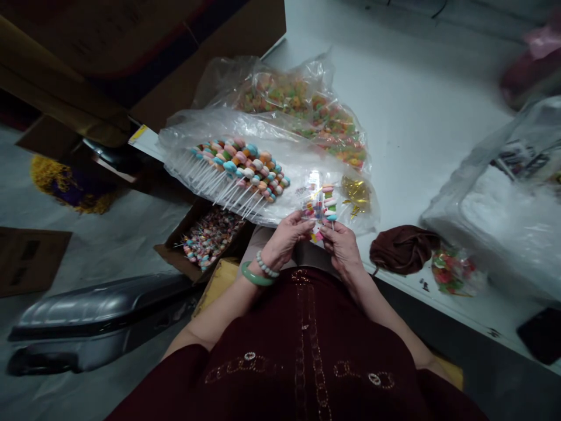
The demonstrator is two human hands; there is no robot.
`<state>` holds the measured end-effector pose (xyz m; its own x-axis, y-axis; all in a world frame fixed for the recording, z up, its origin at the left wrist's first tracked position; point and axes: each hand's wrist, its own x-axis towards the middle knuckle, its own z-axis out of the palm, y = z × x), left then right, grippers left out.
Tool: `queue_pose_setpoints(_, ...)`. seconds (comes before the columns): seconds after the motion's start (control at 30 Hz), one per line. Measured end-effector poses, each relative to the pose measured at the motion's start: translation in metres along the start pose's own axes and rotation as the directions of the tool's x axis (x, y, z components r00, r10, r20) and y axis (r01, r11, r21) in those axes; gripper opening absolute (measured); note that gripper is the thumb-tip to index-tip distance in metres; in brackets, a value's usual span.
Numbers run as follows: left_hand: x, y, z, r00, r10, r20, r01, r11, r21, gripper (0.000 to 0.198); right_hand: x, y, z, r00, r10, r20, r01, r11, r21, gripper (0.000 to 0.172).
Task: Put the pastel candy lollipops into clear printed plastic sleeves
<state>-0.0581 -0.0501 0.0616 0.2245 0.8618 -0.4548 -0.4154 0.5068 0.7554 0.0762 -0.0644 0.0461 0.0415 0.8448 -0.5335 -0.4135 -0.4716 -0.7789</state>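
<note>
My left hand (290, 235), with a bead bracelet and a green bangle at the wrist, pinches a small clear printed bag (312, 196). Right beside it, my right hand (344, 244) grips the stick of a candy skewer (329, 202) threaded with pink, green, white and blue pieces. The skewer stands upright, close against the bag; whether its tip is inside I cannot tell. Beyond my left hand lies a pile of similar candy skewers (252, 166), their white sticks pointing toward me. Gold twist ties (357, 193) rest just past my right hand.
Clear plastic sheeting (293, 155) covers part of the white table (394, 117), with bagged gummy candies (289, 93) behind. Lower left, a carton (170, 257) contains wrapped candies. A brown cloth (401, 248), a candy bag (453, 272) and a large plastic bag (504, 204) lie right.
</note>
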Motion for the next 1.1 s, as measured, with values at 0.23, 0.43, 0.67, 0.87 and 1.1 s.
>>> queue_pose_setpoints(0.23,0.005,-0.005,0.001,0.998,-0.043,-0.04,0.039,0.996,-0.085,0.03,0.005,-0.008,-0.001,0.996,0.007,0.084,0.006,0.988,-0.151,0.042)
queue_pose_setpoints(0.43,0.012,-0.01,0.003,0.995,0.036,-0.093,-0.051,0.984,-0.173,0.026,0.008,-0.008,0.006,0.994,-0.031,0.102,0.042,0.993,-0.112,0.04)
queue_pose_setpoints(0.67,0.016,-0.006,-0.003,0.993,-0.094,-0.077,0.081,0.984,-0.162,0.03,0.013,-0.007,0.007,0.996,-0.009,0.087,0.017,0.996,-0.093,0.027)
queue_pose_setpoints(0.87,0.017,-0.007,-0.008,0.996,-0.035,-0.078,0.026,0.994,-0.105,0.024,0.012,-0.008,0.007,0.99,0.045,0.137,-0.031,0.994,-0.108,0.04)
queue_pose_setpoints(1.1,0.019,-0.011,-0.004,0.989,0.039,-0.143,-0.05,0.996,-0.073,0.03,0.011,-0.01,0.014,0.993,-0.003,0.117,0.013,0.997,-0.078,0.039)
